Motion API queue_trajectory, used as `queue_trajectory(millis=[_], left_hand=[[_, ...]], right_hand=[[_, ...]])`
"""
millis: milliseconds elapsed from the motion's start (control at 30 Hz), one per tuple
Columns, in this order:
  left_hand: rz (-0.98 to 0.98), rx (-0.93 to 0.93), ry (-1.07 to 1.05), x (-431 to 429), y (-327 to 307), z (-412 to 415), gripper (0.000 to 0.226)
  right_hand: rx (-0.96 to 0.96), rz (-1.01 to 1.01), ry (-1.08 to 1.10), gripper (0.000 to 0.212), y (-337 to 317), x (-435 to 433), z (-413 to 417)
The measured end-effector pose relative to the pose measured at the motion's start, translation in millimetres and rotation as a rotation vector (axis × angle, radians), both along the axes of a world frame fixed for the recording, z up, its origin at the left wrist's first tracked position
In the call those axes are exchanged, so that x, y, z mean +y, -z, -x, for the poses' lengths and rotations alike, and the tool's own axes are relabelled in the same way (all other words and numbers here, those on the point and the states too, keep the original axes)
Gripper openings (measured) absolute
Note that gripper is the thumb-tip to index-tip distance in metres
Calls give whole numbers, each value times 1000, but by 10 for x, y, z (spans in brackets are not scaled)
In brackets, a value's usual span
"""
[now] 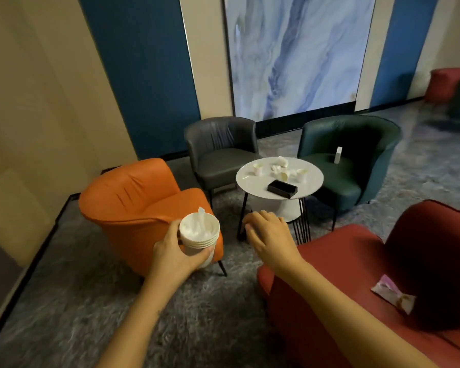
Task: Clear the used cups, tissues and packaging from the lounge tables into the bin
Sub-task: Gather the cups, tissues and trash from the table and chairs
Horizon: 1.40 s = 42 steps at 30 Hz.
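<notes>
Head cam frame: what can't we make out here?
- The bin: nowhere in the head view, outside the frame.
- The stacked cups in the left hand: white contents blurred, tissue or plastic unclear.
- The litter on the round table: too small to tell cups from tissues.
- The white box on the green chair: label too small.
- The wrapper on the red chair: print blurred.

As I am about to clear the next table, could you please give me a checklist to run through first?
1. Left hand grips the cup stack securely: ok.
2. Right hand free to pick up: ok.
3. Room left in the top cup: cannot tell, tissue already sits inside.
4. Round table cleared: not ok, cups and tissues lie on it.
5. Wrapper on the red chair collected: not ok.
6. Bin located: cannot tell, none in view.
</notes>
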<state>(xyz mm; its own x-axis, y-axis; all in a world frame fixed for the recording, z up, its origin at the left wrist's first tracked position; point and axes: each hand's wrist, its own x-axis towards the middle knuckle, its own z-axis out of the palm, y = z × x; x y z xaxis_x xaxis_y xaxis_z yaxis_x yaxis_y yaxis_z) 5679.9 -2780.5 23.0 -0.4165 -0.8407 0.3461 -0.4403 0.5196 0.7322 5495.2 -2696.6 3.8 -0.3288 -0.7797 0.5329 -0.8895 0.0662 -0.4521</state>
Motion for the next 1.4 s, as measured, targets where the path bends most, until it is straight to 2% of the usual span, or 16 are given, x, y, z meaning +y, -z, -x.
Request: queue_trajectory(millis=[267, 633, 867, 1133, 1400], left_hand=[[20, 3, 184, -1883, 100, 1049, 68], [-39, -18, 439, -4195, 222, 2755, 66], [-170, -95, 502, -5017, 689, 3958, 64], [-183, -112, 483, -5863, 1311, 5509, 70], [-220, -228, 368, -6621, 1974, 6217, 69]], right_hand=[[-47, -1, 86, 15, 74, -1627, 911], [-165, -36, 389, 20, 261, -3545, 2065], [-245, -92, 525, 19, 614, -4083, 3043], [-301, -179, 569, 19, 1095, -4906, 4579], [-413, -289, 538, 20, 1731, -5673, 5474]])
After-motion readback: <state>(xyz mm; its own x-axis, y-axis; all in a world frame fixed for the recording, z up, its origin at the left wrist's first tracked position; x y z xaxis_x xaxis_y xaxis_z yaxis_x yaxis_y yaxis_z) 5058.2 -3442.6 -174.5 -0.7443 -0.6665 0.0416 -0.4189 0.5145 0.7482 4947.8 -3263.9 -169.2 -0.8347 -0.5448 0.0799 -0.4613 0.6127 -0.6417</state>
